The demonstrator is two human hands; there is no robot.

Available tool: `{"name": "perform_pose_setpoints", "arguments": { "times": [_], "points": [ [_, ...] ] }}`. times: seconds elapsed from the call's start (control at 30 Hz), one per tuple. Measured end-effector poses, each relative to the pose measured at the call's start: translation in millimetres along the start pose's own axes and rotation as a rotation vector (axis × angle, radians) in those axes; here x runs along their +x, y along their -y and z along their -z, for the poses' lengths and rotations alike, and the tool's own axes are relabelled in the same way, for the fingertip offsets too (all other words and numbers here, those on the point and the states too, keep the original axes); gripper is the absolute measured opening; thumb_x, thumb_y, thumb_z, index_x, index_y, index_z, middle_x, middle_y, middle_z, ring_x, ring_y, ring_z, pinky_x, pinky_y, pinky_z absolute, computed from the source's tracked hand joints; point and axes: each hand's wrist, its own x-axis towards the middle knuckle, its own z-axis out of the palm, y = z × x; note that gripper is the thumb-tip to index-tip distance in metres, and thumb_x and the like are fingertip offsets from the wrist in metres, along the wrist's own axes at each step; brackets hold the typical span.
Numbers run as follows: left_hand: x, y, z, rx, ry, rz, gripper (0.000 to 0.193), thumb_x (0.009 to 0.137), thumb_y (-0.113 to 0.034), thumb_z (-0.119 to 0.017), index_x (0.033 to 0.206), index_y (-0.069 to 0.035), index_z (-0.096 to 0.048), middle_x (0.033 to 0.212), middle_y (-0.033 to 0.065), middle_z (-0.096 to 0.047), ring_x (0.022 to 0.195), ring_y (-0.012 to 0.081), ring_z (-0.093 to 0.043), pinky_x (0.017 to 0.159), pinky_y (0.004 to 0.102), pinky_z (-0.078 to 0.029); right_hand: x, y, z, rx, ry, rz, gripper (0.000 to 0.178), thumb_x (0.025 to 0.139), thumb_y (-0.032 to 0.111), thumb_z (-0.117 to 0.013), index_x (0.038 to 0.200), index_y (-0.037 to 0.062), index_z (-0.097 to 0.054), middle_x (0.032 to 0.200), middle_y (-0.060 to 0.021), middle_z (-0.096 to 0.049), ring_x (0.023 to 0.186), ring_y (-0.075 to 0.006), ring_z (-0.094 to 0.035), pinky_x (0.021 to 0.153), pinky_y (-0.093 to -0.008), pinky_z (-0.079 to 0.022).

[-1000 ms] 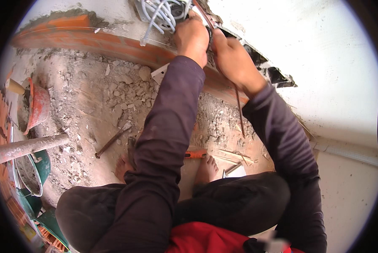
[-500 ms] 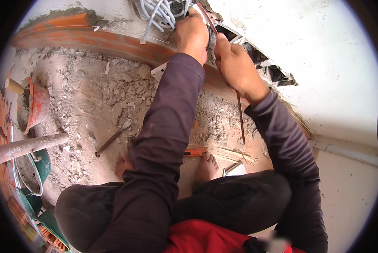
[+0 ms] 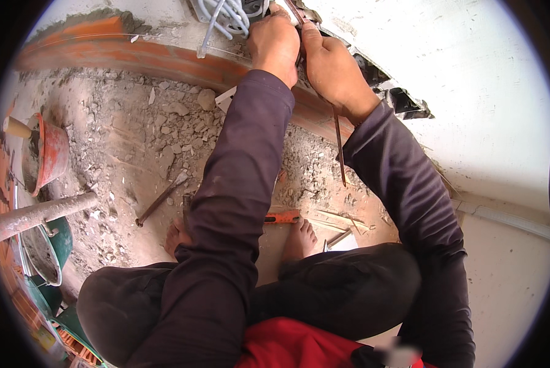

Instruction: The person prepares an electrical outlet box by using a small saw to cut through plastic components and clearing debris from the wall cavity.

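Observation:
My right hand (image 3: 337, 75) is closed around a long, thin rusty metal rod (image 3: 339, 144). The rod's lower end hangs below the palm, while its upper part runs up along the broken wall edge. Beside it, my left hand (image 3: 273, 48) has its fingers curled at a small white piece against the wall; what they grip is mostly hidden. Just left of that hand hangs a coil of grey-white cable (image 3: 227, 18). A rough, dark broken slot (image 3: 403, 103) in the white wall stretches down to the right of my hands.
Rubble (image 3: 173, 116) covers the floor along a low brick course (image 3: 121, 54). A rusty chisel-like bar (image 3: 159, 200) and an orange-handled tool (image 3: 281, 218) lie near my feet. At left are a red bucket (image 3: 55, 150), a long-handled tool (image 3: 48, 214) and a green container (image 3: 60, 242).
My right hand and the rod have moved up and left, closer to my left hand. The left hand has shifted only slightly in view.

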Motion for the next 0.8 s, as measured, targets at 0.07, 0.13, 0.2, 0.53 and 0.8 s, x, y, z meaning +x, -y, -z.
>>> {"name": "perform_pose_setpoints", "arguments": {
  "times": [0.07, 0.13, 0.2, 0.53, 0.8],
  "points": [
    [0, -1, 2, 0.04, 0.008, -0.022, 0.031, 0.092, -0.017, -0.047, 0.105, 0.009, -0.056, 0.103, 0.0161, -0.062, 0.089, 0.0218, -0.058, 0.079, 0.0341, -0.046, -7, -6, -1, 0.005, 0.011, -0.018, 0.056, 0.098, 0.036, -0.031, 0.078, -0.0082, -0.06, 0.075, -0.032, -0.058, 0.079, -0.0472, -0.057, 0.075, -0.0475, -0.044],
    [6, 0, 4, 0.082, -0.022, -0.036, 0.024, 0.093, -0.012, -0.045, 0.109, 0.003, -0.055, 0.102, 0.0102, -0.061, 0.094, 0.0195, -0.058, 0.081, 0.033, -0.046, -18, -9, 0, 0.021, 0.061, -0.048, 0.057, 0.098, 0.037, -0.031, 0.078, -0.0079, -0.06, 0.075, -0.032, -0.058, 0.079, -0.047, -0.057, 0.074, -0.0477, -0.044],
    [11, 6, 4, 0.082, 0.031, -0.049, 0.024, 0.094, -0.012, -0.043, 0.11, 0.003, -0.054, 0.103, 0.0106, -0.061, 0.092, 0.0194, -0.059, 0.079, 0.0333, -0.047, -12, -7, 2, 0.026, 0.038, -0.015, 0.056, 0.098, 0.036, -0.031, 0.078, -0.0079, -0.059, 0.075, -0.0317, -0.058, 0.079, -0.0471, -0.057, 0.073, -0.0477, -0.044],
    [16, 11, 5, 0.04, 0.004, -0.08, 0.033, 0.091, -0.022, -0.051, 0.1, 0.008, -0.061, 0.105, 0.0179, -0.062, 0.087, 0.0211, -0.059, 0.076, 0.0336, -0.047, -14, -5, 1, 0.007, -0.001, 0.071, 0.055, 0.099, 0.033, -0.031, 0.075, -0.0081, -0.057, 0.072, -0.0309, -0.057, 0.074, -0.0469, -0.056, 0.07, -0.0482, -0.044],
    [15, 14, 3, 0.052, -0.078, -0.093, 0.031, 0.089, -0.016, -0.048, 0.104, 0.009, -0.059, 0.107, 0.0186, -0.061, 0.093, 0.0246, -0.06, 0.078, 0.0354, -0.048, -18, -16, -1, 0.053, 0.028, -0.029, 0.056, 0.099, 0.034, -0.031, 0.074, -0.0076, -0.059, 0.069, -0.0299, -0.057, 0.07, -0.0452, -0.056, 0.068, -0.0456, -0.044]
  ]
}}
